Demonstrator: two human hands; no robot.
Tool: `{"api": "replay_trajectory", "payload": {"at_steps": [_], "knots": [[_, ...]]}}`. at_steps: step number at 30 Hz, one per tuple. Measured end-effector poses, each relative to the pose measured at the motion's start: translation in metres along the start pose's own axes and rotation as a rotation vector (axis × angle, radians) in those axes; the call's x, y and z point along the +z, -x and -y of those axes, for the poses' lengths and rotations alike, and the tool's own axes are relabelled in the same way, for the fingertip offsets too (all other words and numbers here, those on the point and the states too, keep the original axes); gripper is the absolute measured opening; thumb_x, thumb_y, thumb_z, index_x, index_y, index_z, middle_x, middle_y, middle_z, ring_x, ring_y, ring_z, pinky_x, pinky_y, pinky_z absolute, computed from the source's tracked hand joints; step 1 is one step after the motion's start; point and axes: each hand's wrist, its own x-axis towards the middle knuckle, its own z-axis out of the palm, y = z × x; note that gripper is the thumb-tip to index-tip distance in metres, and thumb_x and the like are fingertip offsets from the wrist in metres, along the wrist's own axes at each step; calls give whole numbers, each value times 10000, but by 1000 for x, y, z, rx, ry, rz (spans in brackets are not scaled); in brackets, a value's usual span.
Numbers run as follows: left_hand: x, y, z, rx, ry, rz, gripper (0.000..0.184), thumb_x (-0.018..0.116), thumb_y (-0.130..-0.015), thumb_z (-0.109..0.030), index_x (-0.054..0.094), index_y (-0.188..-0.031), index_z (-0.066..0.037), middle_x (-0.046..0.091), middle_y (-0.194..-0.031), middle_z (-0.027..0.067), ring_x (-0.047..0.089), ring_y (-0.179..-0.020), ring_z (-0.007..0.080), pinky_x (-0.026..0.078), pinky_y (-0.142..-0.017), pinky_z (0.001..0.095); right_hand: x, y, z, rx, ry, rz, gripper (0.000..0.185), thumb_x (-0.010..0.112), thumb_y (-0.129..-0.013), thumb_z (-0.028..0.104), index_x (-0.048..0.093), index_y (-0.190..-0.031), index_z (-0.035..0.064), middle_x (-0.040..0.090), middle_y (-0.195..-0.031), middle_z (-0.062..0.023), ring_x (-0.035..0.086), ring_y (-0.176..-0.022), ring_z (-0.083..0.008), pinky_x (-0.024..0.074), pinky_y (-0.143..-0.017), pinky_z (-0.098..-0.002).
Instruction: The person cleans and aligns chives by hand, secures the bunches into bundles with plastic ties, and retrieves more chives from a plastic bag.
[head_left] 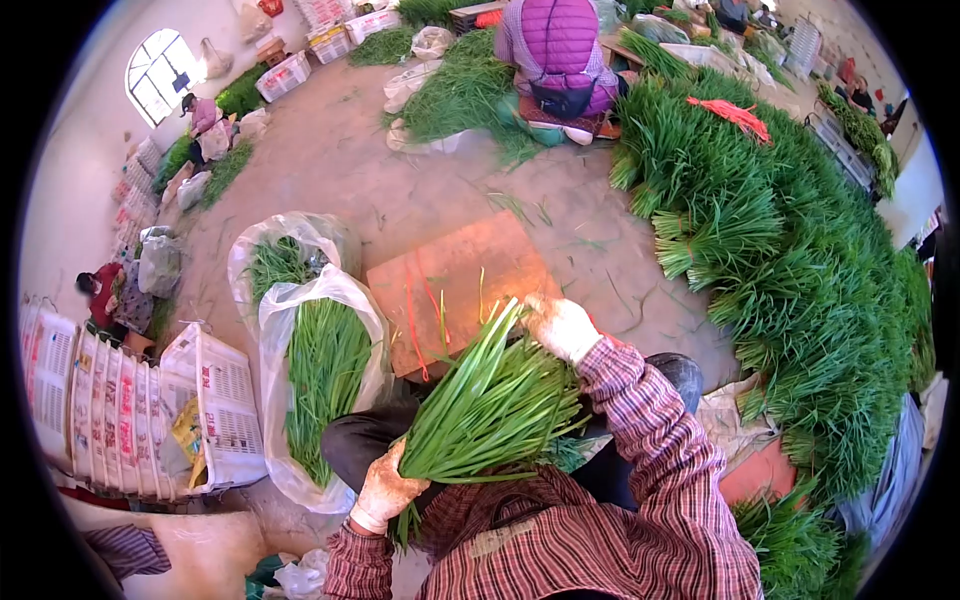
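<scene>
A loose bunch of garlic chives [490,405], long flat green leaves with paler ends, lies across my lap. My left hand [388,487], in a soiled whitish glove, is wrapped round its lower left end. At the pale upper ends, my right hand [560,325], gloved too, has its fingers closed on some stalks. Just beyond is a worn wooden board [465,280] with red ties [412,310] lying on it. Left of my knee, an open clear plastic bag [375,345] holds more chives.
Tied green bundles [790,280] are heaped along the right side. White plastic crates [230,410] stand at the left, with a second plastic bag [240,262] near them. A person in a purple vest [555,45] sits ahead beside a loose pile of greens [460,90].
</scene>
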Motion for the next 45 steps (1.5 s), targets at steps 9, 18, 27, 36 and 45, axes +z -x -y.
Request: {"api": "replay_trajectory", "payload": {"at_steps": [9,18,27,36,45], "knots": [[4,13,16,-250,336,127,565,701,-801,6,582,-1352,-20,697,-910,59,583,-668,101,510,-612,273,-42,-31,-37,452,-1089,-179,310,557,-1008,132,565,-1283,-11,722,-987,-57,588,-635,-91,535,-586,-225],[18,12,29,-224,640,16,355,733,-835,-21,598,-1155,52,700,-889,110,600,-643,144,506,-598,278,-97,20,-50,223,-817,154,461,579,-1026,388,579,-1316,29,672,-1202,-122,678,-963,-164,484,-1017,-362],[30,7,45,-205,728,-37,267,746,-854,24,635,-1082,106,719,-872,146,648,-655,146,559,-653,275,-74,22,15,124,-475,228,739,536,-983,607,480,-1485,67,500,-1497,-202,475,-1394,-311,356,-1158,-386],[40,11,28,-190,573,-48,261,730,-834,48,651,-1083,45,709,-886,104,611,-647,137,506,-582,259,-65,20,57,102,-189,303,968,570,-866,757,411,-1522,64,533,-1466,-204,508,-1365,-337,408,-1120,-385],[38,16,18,-155,383,-38,205,719,-883,-53,667,-1068,19,684,-820,46,599,-657,113,487,-588,253,-37,14,20,192,-456,183,430,684,-944,321,618,-1301,90,720,-1087,-123,690,-1004,-243,530,-903,-363]]}}
